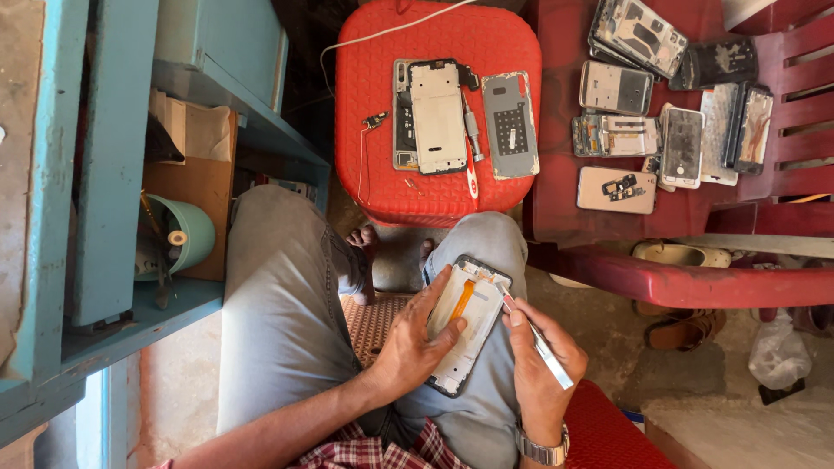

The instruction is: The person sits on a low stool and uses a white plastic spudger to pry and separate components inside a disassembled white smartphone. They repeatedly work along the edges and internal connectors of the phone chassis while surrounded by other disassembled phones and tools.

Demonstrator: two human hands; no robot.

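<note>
Your left hand (415, 340) clasps the opened phone frame (466, 323) flat on your right thigh, its long axis slanting away toward the red stool (439, 108), while your right hand (539, 347), just beside it, pinches a thin white tool (534, 333) whose tip touches the frame's upper right edge

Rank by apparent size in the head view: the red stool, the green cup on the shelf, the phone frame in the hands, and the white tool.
1. Red stool, by far the largest.
2. Phone frame, held in the left hand; nearer the camera, so perhaps flattered.
3. Green cup.
4. White tool in the right hand; long but thin.
</note>
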